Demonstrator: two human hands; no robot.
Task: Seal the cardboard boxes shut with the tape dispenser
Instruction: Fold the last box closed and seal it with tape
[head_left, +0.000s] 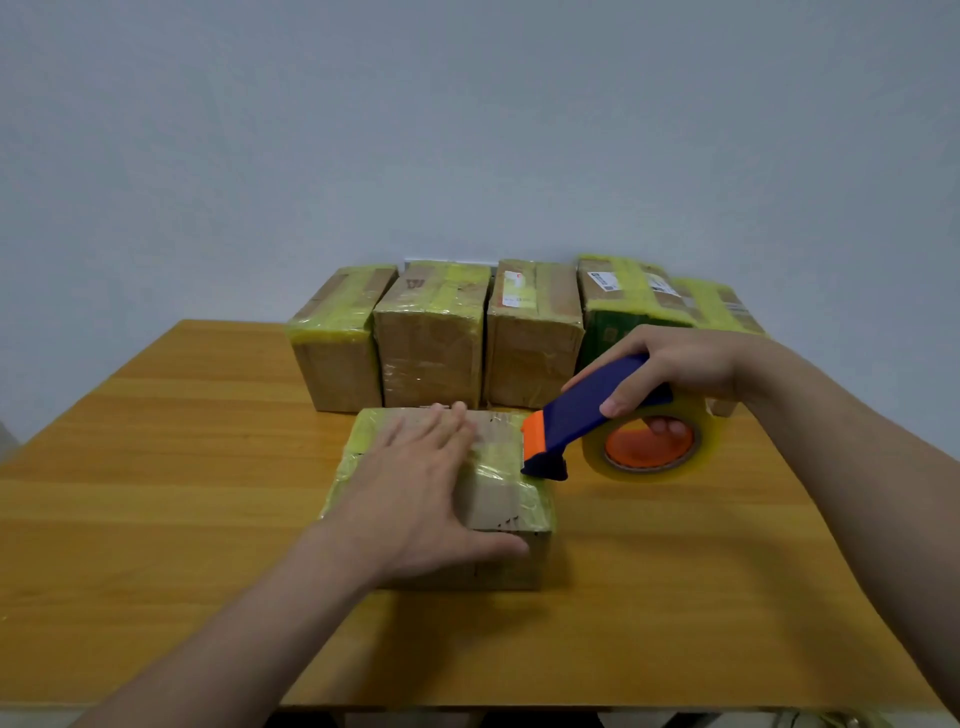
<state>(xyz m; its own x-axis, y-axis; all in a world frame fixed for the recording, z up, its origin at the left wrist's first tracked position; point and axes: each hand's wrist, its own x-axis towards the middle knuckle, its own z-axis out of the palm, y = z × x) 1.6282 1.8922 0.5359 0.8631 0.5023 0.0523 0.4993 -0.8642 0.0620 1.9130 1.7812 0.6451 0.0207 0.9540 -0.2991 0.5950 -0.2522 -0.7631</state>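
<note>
A small cardboard box (506, 499) with yellowish tape on its top lies in the middle of the wooden table (156, 467). My left hand (415, 493) presses flat on the box's top, fingers straight, thumb at the near edge. My right hand (675, 369) grips a blue and orange tape dispenser (582, 415) with a clear tape roll (649, 447). One finger pokes through the roll's core. The dispenser's orange blade end touches the box's right top edge.
Several taped cardboard boxes (431, 332) stand in a row at the back of the table against a plain wall. The rightmost ones (639, 296) sit partly behind my right hand. Bare wood lies left and right of the small box.
</note>
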